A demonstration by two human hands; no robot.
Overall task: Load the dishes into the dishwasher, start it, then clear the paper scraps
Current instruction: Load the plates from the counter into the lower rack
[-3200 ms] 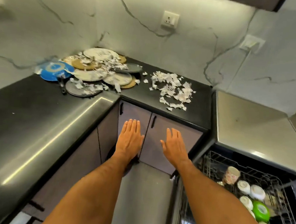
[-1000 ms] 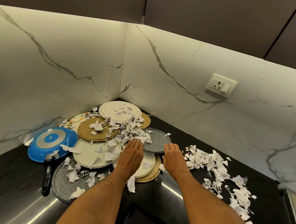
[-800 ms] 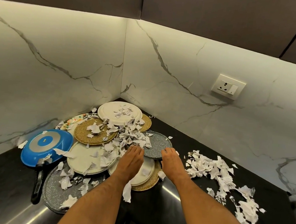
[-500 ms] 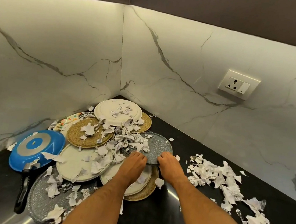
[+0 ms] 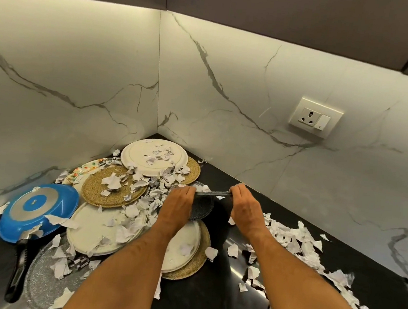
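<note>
Both hands gripping the speckled grey plate [image 5: 202, 205], tilted up on edge.

You are holding the plate with your left hand [image 5: 176, 205] closed on its left rim and your right hand [image 5: 247, 208] closed on its right rim, above the black counter [image 5: 207, 303]. Left of the plate, cream, woven and blue dishes [image 5: 94, 228] are lying stacked under paper scraps [image 5: 153, 196]; right of it, a further scrap pile [image 5: 297, 242] is spreading over the counter. A wall socket [image 5: 315, 117] is sitting above that pile.
</note>
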